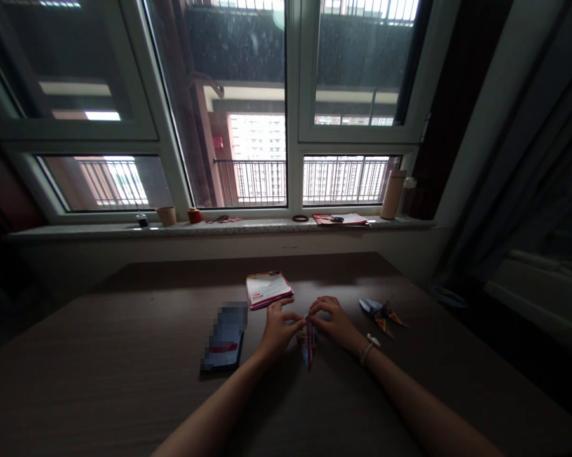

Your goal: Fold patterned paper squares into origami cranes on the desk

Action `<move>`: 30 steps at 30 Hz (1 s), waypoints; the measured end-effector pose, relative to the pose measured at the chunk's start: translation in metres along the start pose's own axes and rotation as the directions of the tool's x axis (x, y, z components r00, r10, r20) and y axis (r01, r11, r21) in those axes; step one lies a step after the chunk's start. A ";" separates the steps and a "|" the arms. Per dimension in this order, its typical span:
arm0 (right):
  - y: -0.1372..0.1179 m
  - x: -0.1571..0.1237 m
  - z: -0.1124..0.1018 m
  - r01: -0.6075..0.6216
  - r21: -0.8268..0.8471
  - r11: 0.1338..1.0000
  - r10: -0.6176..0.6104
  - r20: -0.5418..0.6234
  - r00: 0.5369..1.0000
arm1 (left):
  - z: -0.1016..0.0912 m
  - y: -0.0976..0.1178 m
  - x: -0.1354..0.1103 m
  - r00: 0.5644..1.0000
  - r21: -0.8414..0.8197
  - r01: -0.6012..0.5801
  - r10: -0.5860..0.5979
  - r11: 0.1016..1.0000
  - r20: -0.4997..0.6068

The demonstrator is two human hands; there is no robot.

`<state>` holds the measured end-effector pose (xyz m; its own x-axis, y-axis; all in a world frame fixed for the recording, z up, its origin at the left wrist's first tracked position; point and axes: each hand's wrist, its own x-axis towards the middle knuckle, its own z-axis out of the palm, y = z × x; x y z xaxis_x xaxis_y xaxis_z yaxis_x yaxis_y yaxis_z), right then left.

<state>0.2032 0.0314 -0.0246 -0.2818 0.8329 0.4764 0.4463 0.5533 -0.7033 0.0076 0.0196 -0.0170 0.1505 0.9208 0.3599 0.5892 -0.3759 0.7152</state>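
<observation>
Both hands meet at the middle of a dark wooden table (99, 381). My left hand (277, 330) and my right hand (332, 322) pinch the top of a small folded piece of patterned paper (308, 346), whose narrow point lies toward me. The fingers of both hands are curled onto it. A stack of square paper sheets (268, 289) with a white and red top sheet lies just beyond my left hand. A finished folded paper figure (381, 315) rests to the right of my right hand, whose wrist wears a pale band.
A phone (225, 339) lies flat left of my left hand. The windowsill (76, 230) behind the table holds a small cup (166, 216), a red pot (195, 215), red papers with scissors (340, 219) and a tall tube (393, 194). Dark curtains hang at right.
</observation>
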 end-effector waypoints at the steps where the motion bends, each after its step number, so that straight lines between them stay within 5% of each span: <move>1: 0.000 0.000 0.000 -0.003 -0.001 1.000 0.003 -0.004 1.000 | 0.000 0.000 0.000 1.000 -0.003 -0.001 0.001 1.000 -0.002; 30: 0.007 0.002 0.001 -0.033 0.018 0.999 0.032 0.029 0.999 | -0.002 -0.001 0.000 1.000 -0.023 -0.015 0.015 1.000 -0.013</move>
<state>0.2053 0.0368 -0.0292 -0.2915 0.8503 0.4382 0.4400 0.5259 -0.7279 0.0057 0.0194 -0.0168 0.1489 0.9135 0.3785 0.5685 -0.3923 0.7232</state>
